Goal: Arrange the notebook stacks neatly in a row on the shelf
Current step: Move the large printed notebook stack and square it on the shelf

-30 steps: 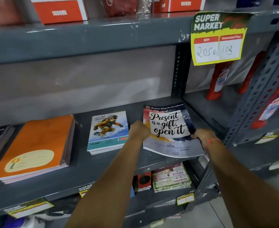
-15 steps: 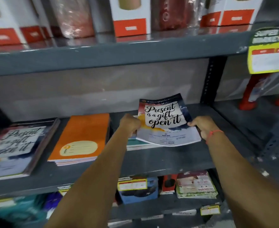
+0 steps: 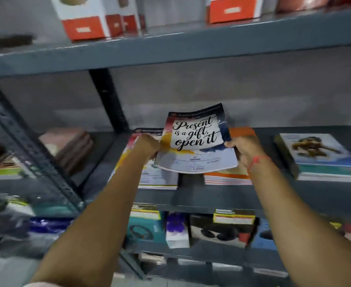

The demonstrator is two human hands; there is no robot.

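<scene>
Both hands hold a notebook (image 3: 195, 141) with "Present is a gift, open it" on its cover, lifted above the grey shelf (image 3: 207, 196). My left hand (image 3: 146, 146) grips its left edge and my right hand (image 3: 246, 148) its right edge. Under it on the left lies a stack with the same cover (image 3: 158, 177), partly hidden. The orange notebook stack (image 3: 228, 176) lies under its right side. Further right rests a stack with a snowboarder cover (image 3: 319, 156).
A dark upright post (image 3: 108, 100) and a slanted perforated strut (image 3: 29, 150) stand left of the stacks. A brown stack (image 3: 69, 146) sits in the left bay. Orange-and-white boxes (image 3: 83, 19) line the shelf above; boxed goods (image 3: 220, 228) fill the shelf below.
The held notebook has travelled left along the shelf, from the far right end past the snowboarder stack to above the orange and matching stacks. The view has swung left with it.
</scene>
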